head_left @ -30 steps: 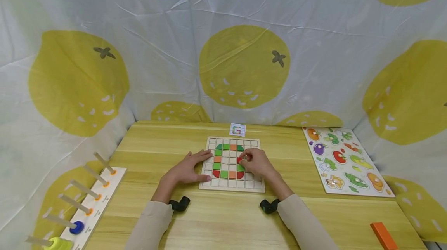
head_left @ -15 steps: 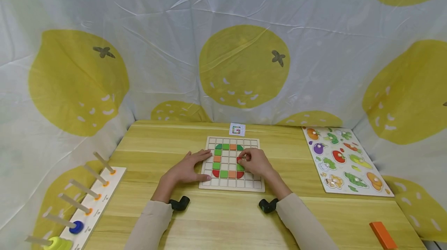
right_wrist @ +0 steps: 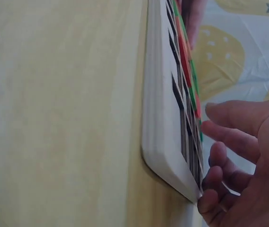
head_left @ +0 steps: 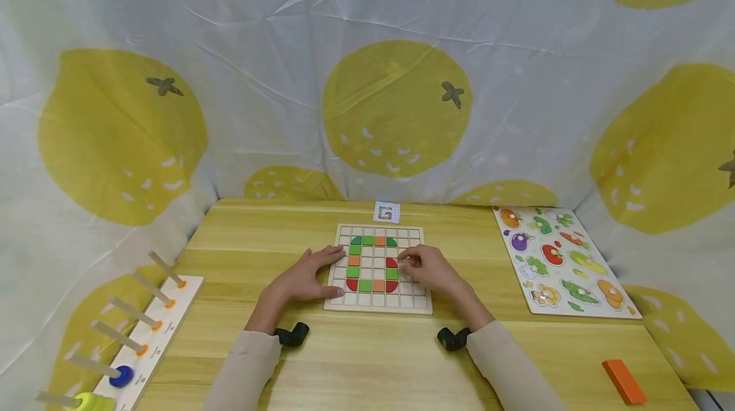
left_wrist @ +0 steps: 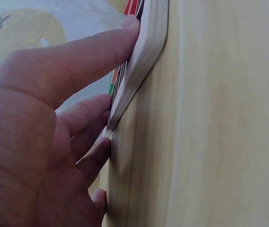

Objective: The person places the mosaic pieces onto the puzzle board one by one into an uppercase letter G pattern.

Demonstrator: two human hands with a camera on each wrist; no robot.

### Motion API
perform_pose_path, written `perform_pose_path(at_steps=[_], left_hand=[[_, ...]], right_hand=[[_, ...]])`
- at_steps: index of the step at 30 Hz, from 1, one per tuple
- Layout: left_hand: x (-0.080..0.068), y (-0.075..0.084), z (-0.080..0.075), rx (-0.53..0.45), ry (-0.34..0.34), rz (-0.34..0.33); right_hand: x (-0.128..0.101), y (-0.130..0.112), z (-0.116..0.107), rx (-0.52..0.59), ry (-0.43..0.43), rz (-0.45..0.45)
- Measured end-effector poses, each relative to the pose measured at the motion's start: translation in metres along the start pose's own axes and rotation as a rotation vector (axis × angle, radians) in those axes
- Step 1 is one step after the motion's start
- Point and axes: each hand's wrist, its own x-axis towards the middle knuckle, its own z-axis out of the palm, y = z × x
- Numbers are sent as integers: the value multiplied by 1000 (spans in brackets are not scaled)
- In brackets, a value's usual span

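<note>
A wooden grid board (head_left: 415, 300) lies in the middle of the table, with green, orange and red tiles forming a G shape. A small card (head_left: 386, 212) showing the same G stands behind it. My left hand (head_left: 312, 274) lies flat on the board's left edge, fingers straight; in the left wrist view my left hand's thumb (left_wrist: 92, 52) presses the board's rim (left_wrist: 148, 47). My right hand (head_left: 418, 264) rests at the board's right side, its fingertips beside a red tile (head_left: 392, 262). In the right wrist view my right hand's fingers (right_wrist: 234, 137) hover loosely curled over the board (right_wrist: 160, 94), holding nothing.
A vegetable peg puzzle (head_left: 565, 261) lies at the right. A white peg rack (head_left: 143, 334) with a blue ring (head_left: 122, 376) and a yellow-green ring (head_left: 86, 402) sits at the front left. An orange block (head_left: 623, 381) lies front right. Lemon-print cloth encloses the table.
My right hand has drawn slightly back to the right, uncovering the red tile it was touching. The left hand has stayed on the board's edge.
</note>
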Motion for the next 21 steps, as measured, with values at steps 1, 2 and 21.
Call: perform_pose_path(at_steps=[1, 2, 21], left_hand=[[0, 0, 0, 0, -3, 2], [1, 0, 0, 1, -6, 3], [1, -3, 1, 4, 0, 0]], right_hand=[[0, 0, 0, -9, -13, -9], [-1, 1, 0, -18, -23, -17], [-61, 32, -48, -4, 106, -43]])
